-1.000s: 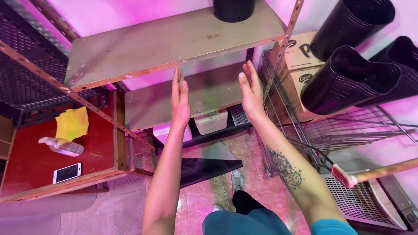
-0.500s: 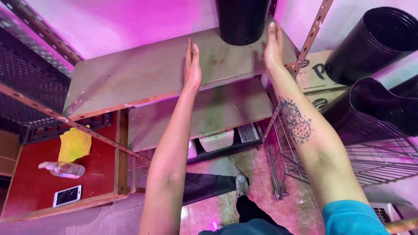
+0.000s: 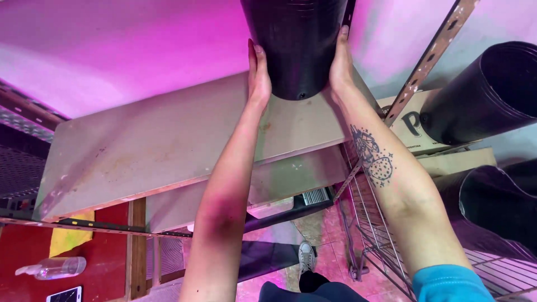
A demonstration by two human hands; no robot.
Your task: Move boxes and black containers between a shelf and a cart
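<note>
A large black plastic pot stands on the top wooden shelf board, with small drain holes near its base. My left hand presses flat against its left side. On the pot's right side lies my right hand, fingers pointing up; that forearm carries a tattoo. Both arms reach upward from below, and the pot's upper part is cut off by the frame's edge.
A rusty metal upright rises right of the pot. Stacks of black pots lie on their sides over cardboard boxes at right. Below left, a red table holds a yellow cloth, a clear bottle and a phone.
My hands rose from the lower shelf's edge, past the top shelf board, and closed on both sides of the black pot. The view tilted upward.
</note>
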